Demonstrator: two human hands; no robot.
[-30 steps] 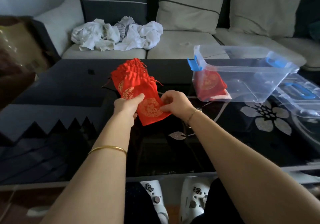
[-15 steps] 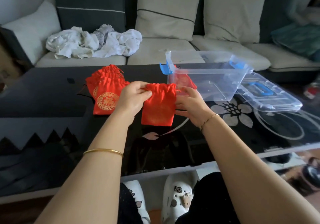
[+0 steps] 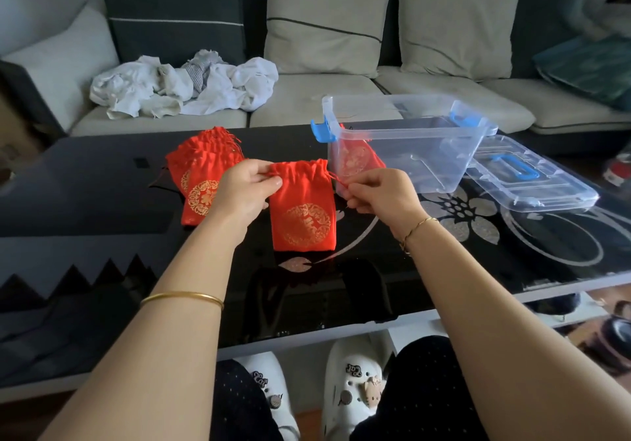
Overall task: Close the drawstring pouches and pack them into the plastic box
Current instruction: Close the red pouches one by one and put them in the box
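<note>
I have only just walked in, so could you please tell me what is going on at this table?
A person at the dark glass table holds a red drawstring pouch between both hands. The left-hand grip pinches its gathered top at one corner; the right-hand grip pinches the cord at the other. More red pouches lie piled on the left. The clear plastic box stands open on the right with a packed pouch visible inside, its lid on the table beside it.
</note>
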